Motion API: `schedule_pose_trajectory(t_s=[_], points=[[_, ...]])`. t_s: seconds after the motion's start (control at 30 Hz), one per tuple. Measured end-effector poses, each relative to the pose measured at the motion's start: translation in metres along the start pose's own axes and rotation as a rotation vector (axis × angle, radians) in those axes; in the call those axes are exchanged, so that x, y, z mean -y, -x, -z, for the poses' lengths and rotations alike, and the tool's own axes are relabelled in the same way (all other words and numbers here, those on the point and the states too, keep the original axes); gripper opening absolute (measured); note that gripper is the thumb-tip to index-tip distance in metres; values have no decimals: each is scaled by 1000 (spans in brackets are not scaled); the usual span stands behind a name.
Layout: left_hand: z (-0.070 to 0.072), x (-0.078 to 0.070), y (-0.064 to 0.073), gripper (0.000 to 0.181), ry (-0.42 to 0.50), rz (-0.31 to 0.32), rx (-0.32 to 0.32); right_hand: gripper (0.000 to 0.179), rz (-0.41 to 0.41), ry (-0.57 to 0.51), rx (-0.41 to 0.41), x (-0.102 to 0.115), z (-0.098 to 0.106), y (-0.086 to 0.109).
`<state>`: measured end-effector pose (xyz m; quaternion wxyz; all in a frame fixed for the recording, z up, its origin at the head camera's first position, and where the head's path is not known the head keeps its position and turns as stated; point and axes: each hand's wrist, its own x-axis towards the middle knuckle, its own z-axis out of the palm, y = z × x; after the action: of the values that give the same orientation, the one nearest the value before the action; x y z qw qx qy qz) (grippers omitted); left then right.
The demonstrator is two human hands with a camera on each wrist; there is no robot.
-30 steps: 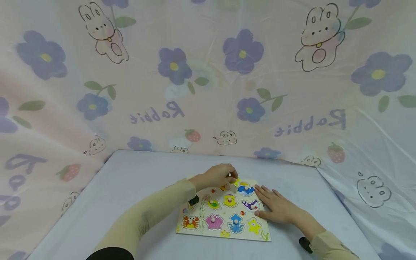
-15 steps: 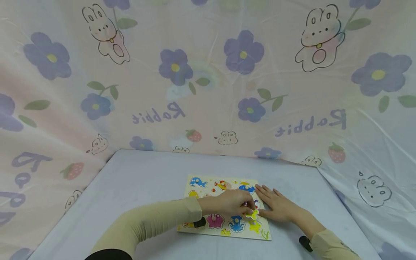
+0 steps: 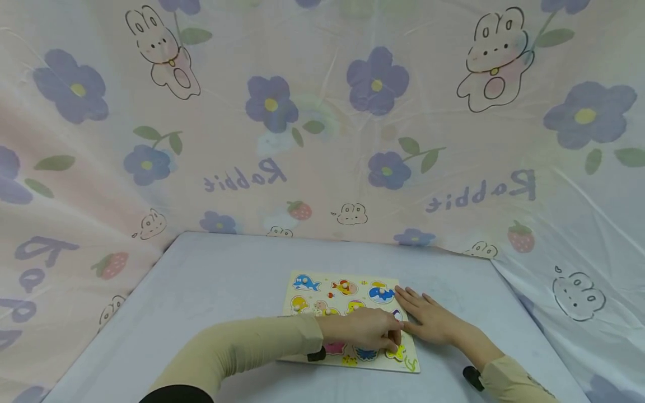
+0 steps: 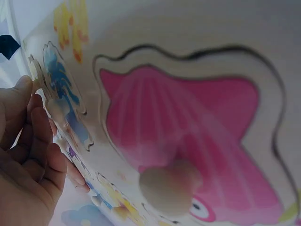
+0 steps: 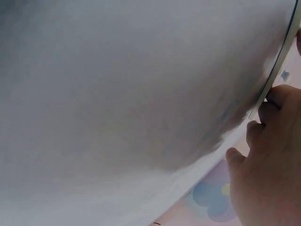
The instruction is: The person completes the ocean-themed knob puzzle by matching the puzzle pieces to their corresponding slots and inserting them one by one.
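A wooden peg puzzle board (image 3: 327, 277) with sea-animal pieces lies flat on the table. Over its near right corner, my left hand (image 3: 370, 328) pinches a yellow starfish puzzle piece (image 3: 397, 354), which sits at the starfish spot; whether it is fully seated cannot be seen. My right hand (image 3: 430, 318) rests with straight fingers along the board's right edge. In the left wrist view, a pink shell piece (image 4: 178, 108) with a round knob is close to the camera, and a blue squid piece (image 4: 63, 84) is near the fingertips. My left forearm hides part of the board.
Several other pieces are on the board, among them a blue dolphin (image 3: 305, 282), a red-and-yellow fish (image 3: 345, 287) and a blue whale (image 3: 381, 293). A white cloth (image 3: 227, 285) covers the table. Behind it hangs a rabbit-and-flower curtain (image 3: 322, 151).
My left hand has moved from the board's far side to its near right corner, bringing the yellow starfish piece down to the starfish spot. My right hand has stayed at the edge.
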<state>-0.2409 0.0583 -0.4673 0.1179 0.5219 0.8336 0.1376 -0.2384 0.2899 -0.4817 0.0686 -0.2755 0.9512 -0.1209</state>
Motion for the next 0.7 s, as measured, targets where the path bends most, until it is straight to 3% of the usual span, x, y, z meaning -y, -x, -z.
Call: schedule_pose_trajectory(t_s=[0.47, 0.7], points=[[2, -5, 0, 4, -54, 39, 48, 78, 6, -3, 5, 0, -2, 0], [-3, -3, -1, 6, -71, 40, 38, 77, 7, 1, 3, 0, -1, 1]])
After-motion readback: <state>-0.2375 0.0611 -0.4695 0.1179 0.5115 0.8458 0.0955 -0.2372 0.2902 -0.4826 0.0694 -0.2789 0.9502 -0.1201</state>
